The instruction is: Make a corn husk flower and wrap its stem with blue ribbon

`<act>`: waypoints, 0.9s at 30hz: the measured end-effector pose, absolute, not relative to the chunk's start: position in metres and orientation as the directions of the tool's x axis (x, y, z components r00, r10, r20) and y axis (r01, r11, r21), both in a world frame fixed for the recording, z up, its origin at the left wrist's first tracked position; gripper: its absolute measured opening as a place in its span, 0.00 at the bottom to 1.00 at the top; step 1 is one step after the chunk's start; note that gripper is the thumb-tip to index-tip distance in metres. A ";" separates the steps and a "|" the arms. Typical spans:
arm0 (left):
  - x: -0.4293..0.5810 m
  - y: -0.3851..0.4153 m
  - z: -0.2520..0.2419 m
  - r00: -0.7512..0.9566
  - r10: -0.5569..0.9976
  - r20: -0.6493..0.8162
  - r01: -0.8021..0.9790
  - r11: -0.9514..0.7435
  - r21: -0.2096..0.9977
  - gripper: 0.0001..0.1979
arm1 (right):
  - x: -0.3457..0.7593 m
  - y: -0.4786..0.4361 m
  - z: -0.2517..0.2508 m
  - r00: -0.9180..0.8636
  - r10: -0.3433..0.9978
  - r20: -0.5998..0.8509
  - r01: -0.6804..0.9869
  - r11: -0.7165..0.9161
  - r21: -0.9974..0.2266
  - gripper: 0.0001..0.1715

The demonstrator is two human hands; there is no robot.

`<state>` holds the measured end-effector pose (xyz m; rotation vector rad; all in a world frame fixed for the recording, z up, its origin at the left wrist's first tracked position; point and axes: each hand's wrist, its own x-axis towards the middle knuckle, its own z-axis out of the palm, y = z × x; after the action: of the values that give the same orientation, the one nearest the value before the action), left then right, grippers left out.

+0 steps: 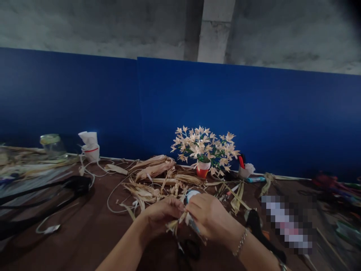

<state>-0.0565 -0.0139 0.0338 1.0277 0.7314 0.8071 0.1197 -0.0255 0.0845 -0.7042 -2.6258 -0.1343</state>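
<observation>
- Right hand [210,215] and left hand [162,211] pinched pale husk strips [182,219] between them, above the near tabletop [109,233].
- Brown surface separated left wrist from black strap [77,184].
- Husk pile [155,168] and potted flowers [201,146] lined the far edge.

Tan husks [154,168], cream flowers [195,151], blue partition [265,109]

A craft workshop, its brown tabletop [93,226] strewn with dried husks [154,168] and loose cords, sits against blue partitions [180,98] beneath a bare concrete wall [98,30]
</observation>
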 end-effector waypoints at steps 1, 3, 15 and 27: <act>-0.057 -0.014 0.036 0.499 0.854 -0.147 -0.290 0.324 0.901 0.07 | 0.119 -0.025 0.086 -0.745 0.487 0.456 0.518 0.853 -0.064 0.07; -0.057 -0.013 0.041 0.449 0.877 -0.169 -0.402 0.367 0.839 0.08 | 0.118 -0.022 0.084 -0.624 0.577 0.527 0.559 0.801 -0.215 0.08; -0.019 -0.009 0.030 0.090 0.996 -0.022 -0.244 0.044 0.969 0.14 | 0.103 -0.013 0.042 -0.050 0.939 0.341 0.334 0.338 -0.880 0.09; -0.019 -0.008 0.036 0.003 0.985 0.172 -0.056 -0.171 0.984 0.10 | 0.102 -0.014 0.043 0.013 0.957 0.291 0.262 0.278 -0.924 0.10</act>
<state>-0.0194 -0.0081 0.0357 1.2960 1.0752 1.3542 0.1016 -0.0143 0.0430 -1.1928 -1.4797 0.8179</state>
